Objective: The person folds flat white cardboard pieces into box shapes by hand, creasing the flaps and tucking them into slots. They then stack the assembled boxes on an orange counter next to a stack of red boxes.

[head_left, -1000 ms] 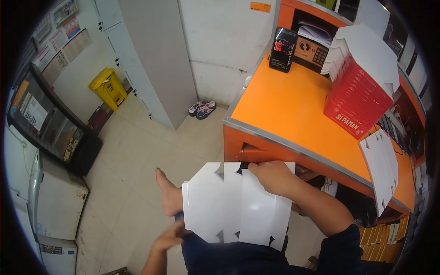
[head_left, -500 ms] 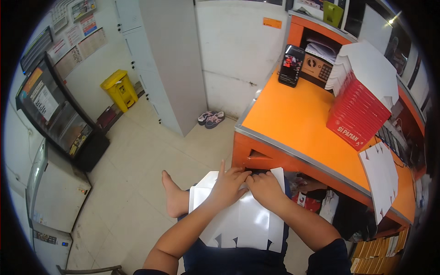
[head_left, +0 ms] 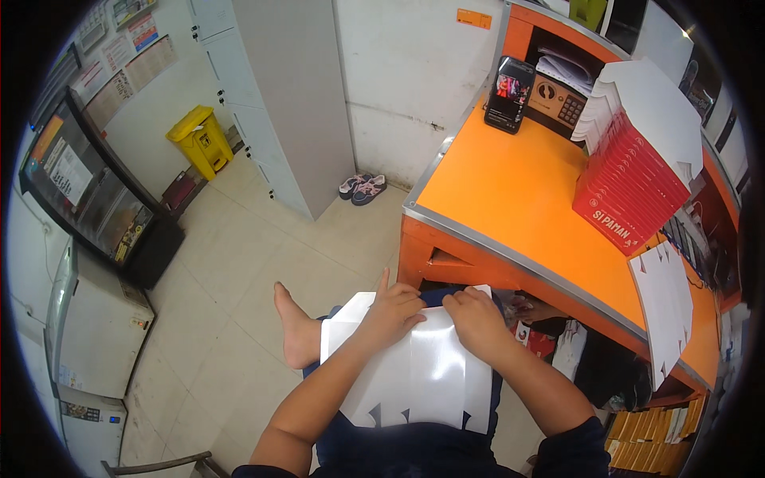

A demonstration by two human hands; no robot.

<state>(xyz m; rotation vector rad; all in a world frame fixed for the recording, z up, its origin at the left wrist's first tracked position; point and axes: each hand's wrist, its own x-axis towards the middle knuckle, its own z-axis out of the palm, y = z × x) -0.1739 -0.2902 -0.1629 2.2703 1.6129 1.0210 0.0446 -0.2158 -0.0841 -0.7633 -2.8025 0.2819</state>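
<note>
A white, glossy cardboard box blank (head_left: 422, 370) lies flat across my lap, with creases and small notches along its near edge. My left hand (head_left: 390, 315) is closed over its far edge near the middle, fingers curled and index finger pointing away. Gripping the far right corner of the same blank is my right hand (head_left: 476, 319), its fingers bent over the edge. A gap now shows between the two hands. The underside of the blank and the fingertips beneath it are hidden.
An orange desk (head_left: 494, 191) stands ahead to the right, bearing a phone (head_left: 509, 94), a stack of red-and-white folded boxes (head_left: 633, 179) and flat white blanks (head_left: 663, 307). Left are grey lockers (head_left: 295, 103), a yellow bin (head_left: 202, 142) and a display fridge (head_left: 96, 187). Shoes (head_left: 362, 189) sit by the wall.
My hands, which were touching at the middle of the far edge, have drawn apart. The right one has slid toward the right corner. The view has shifted slightly.
</note>
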